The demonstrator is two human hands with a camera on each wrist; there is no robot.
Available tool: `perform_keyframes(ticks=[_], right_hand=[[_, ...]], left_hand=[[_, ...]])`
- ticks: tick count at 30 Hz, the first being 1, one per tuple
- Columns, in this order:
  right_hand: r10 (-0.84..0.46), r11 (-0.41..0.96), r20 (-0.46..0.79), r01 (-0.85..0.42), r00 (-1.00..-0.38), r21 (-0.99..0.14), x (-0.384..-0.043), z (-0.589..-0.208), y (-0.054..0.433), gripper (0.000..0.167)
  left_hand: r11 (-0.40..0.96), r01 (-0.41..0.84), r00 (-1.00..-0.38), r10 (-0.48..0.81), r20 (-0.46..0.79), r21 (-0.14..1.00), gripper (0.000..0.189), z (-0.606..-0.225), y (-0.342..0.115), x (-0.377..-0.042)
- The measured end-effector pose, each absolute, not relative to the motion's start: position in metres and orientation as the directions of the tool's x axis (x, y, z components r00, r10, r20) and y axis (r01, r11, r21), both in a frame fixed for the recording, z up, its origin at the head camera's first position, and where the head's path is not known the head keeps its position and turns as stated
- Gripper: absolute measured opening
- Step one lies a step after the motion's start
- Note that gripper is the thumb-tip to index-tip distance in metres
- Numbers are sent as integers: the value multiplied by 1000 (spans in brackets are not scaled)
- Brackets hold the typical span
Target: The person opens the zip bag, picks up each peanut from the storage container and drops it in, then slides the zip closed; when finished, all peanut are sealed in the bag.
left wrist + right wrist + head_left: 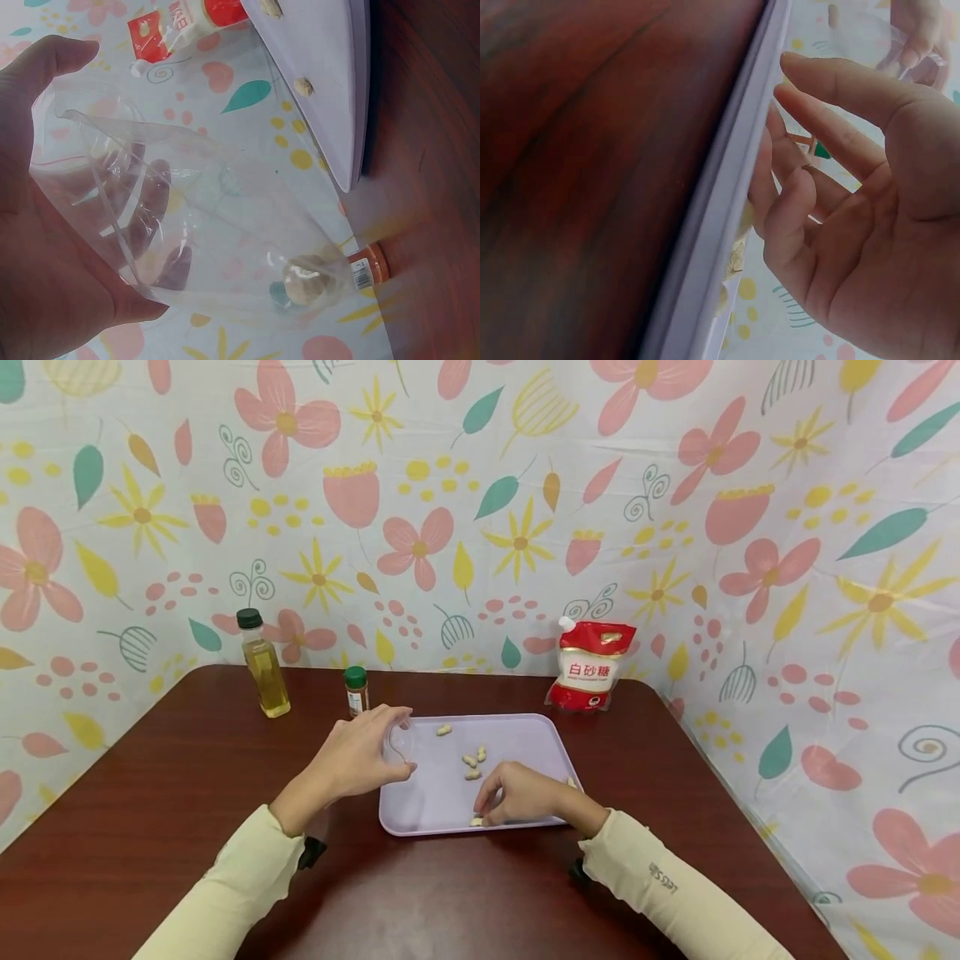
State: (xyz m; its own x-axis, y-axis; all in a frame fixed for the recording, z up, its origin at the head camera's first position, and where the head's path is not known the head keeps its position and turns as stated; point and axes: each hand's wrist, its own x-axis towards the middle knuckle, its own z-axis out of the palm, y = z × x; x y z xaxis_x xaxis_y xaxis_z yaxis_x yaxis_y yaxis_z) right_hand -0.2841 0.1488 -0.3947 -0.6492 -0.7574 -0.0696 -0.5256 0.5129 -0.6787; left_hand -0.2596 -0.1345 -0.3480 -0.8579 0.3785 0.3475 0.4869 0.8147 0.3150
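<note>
A clear plastic bag (225,180) is held by my left hand (356,756), with thumb and fingers curved round its mouth. In the left wrist view a pale lump (306,279), blurred by the plastic, shows at the bag's far end. My right hand (521,795) is over the near edge of the lilac tray (431,806), its thumb and index fingertips at a peanut (476,822), which they appear to pinch. The tray rim partly hides those fingers in the right wrist view. Several more peanuts (470,761) lie in the tray, one at the back (444,729).
Behind the left hand stands a small green-capped jar (356,689). An oil bottle (264,668) is at the back left. A red and white sugar pouch (588,667) stands at the back right. Patterned cloth (480,527) hangs behind the brown table (420,902).
</note>
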Motion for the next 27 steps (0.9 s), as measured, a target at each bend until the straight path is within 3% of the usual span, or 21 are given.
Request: perform_keyframes(ticks=[14, 27], right_hand=[[-799, 525, -112, -594, -591, -609, -284, -393, 150, 9], [-753, 574, -73, -599, -654, -558, -284, -384, 149, 9]], left_hand=[[813, 495, -851, 384, 358, 307, 71, -347, -133, -258], [815, 501, -849, 397, 348, 291, 70, -347, -130, -259]])
